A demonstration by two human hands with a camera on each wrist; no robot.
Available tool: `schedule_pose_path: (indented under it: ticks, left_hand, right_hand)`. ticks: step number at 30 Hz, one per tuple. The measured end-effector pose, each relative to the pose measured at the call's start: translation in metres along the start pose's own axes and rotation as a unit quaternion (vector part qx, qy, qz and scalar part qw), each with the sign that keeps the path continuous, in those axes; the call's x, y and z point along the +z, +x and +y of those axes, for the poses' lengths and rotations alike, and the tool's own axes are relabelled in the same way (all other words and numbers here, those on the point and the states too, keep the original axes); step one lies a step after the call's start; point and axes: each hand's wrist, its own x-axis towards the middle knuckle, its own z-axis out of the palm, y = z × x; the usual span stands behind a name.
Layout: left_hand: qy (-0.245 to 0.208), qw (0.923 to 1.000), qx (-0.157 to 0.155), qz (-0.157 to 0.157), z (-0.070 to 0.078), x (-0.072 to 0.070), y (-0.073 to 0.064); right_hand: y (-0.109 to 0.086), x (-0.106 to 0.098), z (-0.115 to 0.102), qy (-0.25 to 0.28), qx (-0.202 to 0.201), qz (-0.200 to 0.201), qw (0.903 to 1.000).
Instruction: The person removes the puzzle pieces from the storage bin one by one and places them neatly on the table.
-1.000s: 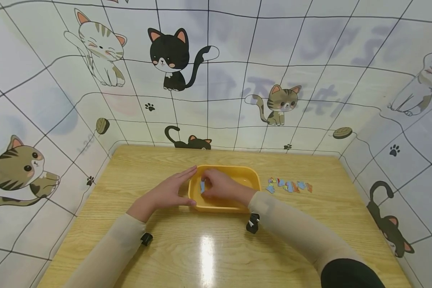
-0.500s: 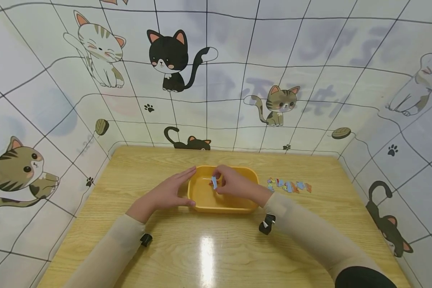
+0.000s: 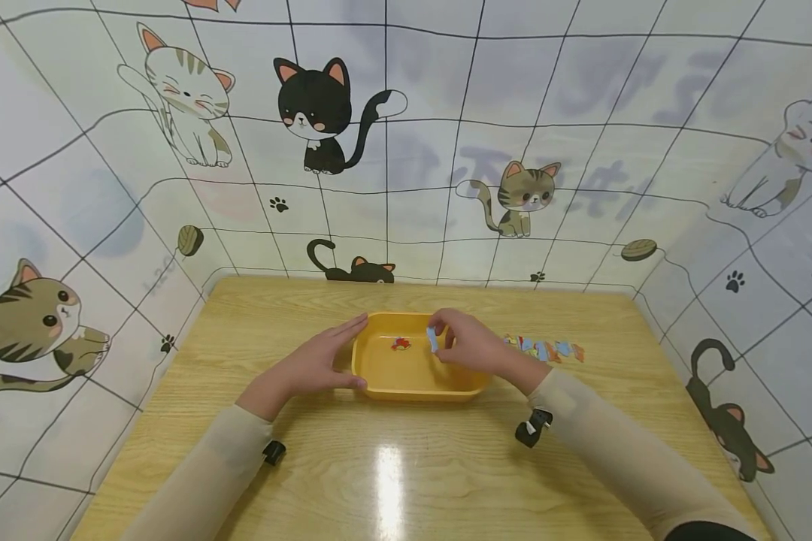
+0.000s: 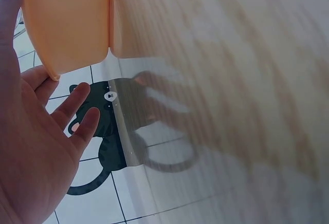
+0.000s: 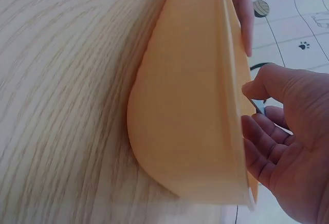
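My right hand [image 3: 479, 347] pinches a light blue puzzle piece [image 3: 432, 340] over the right half of a yellow plastic tray [image 3: 416, 395]. In the right wrist view the piece [image 5: 258, 105] shows edge-on at the fingertips, close above the tray's rim. A small red and multicoloured puzzle piece [image 3: 401, 343] lies on the tray floor. My left hand [image 3: 311, 364] rests against the tray's left end, thumb and fingers spread apart. The left wrist view shows that hand [image 4: 46, 136] with relaxed fingers, some of them at the tray wall [image 4: 69, 23].
Several colourful puzzle pieces [image 3: 544, 350] lie in a loose row on the wooden table [image 3: 338, 466], right of the tray and partly behind the right forearm. A wall covering [image 3: 419, 150] with cartoon cats surrounds the table's back and sides.
My right hand has lifted the light blue piece from the tray's left end and carried it right, uncovering the red piece. The left hand stays at the tray's left end.
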Motion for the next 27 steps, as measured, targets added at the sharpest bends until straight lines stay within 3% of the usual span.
schedule_pose_path:
  ticks: [13, 27]
  left_hand:
    - [0.001, 1.0, -0.002, -0.001, -0.001, 0.0, 0.0]
    - [-0.001, 1.0, -0.005, -0.003, 0.004, -0.001, 0.0]
  right_hand:
    - [-0.032, -0.031, 0.009, 0.012, -0.008, 0.011, 0.9998]
    - [-0.06, -0.06, 0.032, 0.022, 0.017, 0.061, 0.9978]
